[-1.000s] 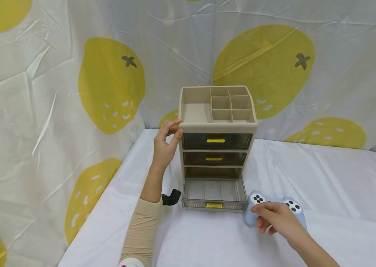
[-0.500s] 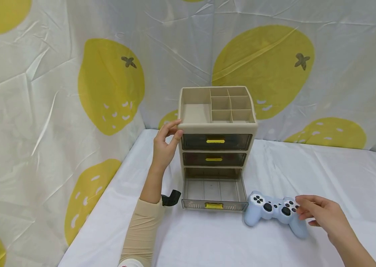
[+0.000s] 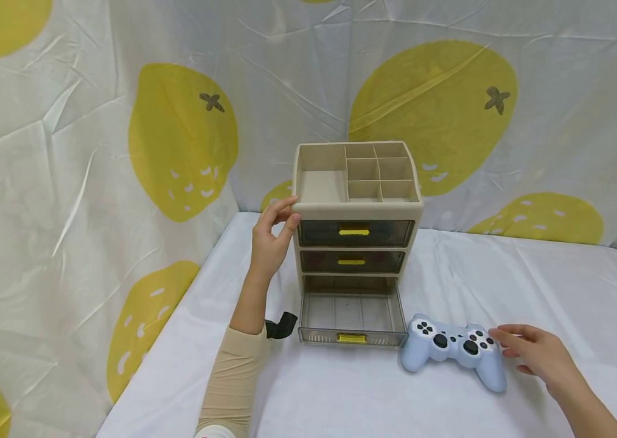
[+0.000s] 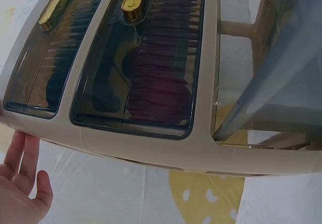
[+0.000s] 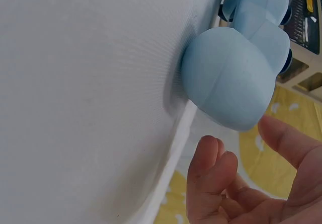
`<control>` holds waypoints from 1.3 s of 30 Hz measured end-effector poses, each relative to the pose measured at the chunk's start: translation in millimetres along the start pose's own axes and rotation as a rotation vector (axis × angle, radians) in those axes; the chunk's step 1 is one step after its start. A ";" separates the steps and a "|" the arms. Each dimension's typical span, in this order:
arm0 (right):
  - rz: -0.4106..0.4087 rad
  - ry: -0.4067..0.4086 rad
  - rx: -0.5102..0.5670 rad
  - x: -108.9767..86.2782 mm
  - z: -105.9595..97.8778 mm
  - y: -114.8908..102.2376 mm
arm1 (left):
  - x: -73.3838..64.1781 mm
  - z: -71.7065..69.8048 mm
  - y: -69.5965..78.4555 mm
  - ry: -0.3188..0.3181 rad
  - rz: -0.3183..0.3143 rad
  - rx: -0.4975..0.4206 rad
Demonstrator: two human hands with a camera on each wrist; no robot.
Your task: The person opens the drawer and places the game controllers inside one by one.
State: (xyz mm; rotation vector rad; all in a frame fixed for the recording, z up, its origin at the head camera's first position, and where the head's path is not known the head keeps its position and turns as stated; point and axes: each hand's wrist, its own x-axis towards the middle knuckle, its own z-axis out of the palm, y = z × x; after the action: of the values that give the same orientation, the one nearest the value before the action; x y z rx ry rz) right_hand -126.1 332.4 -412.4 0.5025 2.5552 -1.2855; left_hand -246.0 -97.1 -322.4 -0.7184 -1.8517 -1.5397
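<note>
A beige desktop drawer organizer stands upright, its bottom drawer pulled out with nothing inside. My left hand steadies the upper left edge; in the left wrist view its straight fingers press against the side wall. Just right of the pulled-out drawer lies a light blue game controller, buttons facing up. Beside its right grip is my right hand, fingers loosely bent. The right wrist view has the thumb tip right at the controller's rounded grip, the other fingers a little away from it.
Two dark drawers with yellow handles are closed above. The organizer's top tray has several compartments. A black device sits at the left wrist. A white cloth covers the table, with lemon-print curtain behind.
My right hand has moved right from over the controller to beside its right grip, uncovering the buttons. My left hand, the organizer and the controller have stayed in place.
</note>
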 end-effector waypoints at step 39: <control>-0.046 -0.140 -0.022 13.8 8.6 -8.1 | 2.2 1.4 1.8 0.007 -0.002 -0.013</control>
State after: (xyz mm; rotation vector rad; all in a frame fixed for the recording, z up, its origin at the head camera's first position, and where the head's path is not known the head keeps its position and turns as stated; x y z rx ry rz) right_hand -141.5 323.7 -416.5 0.3383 2.4752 -1.2591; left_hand -246.3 -95.4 -319.8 -0.7168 -1.8393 -1.5547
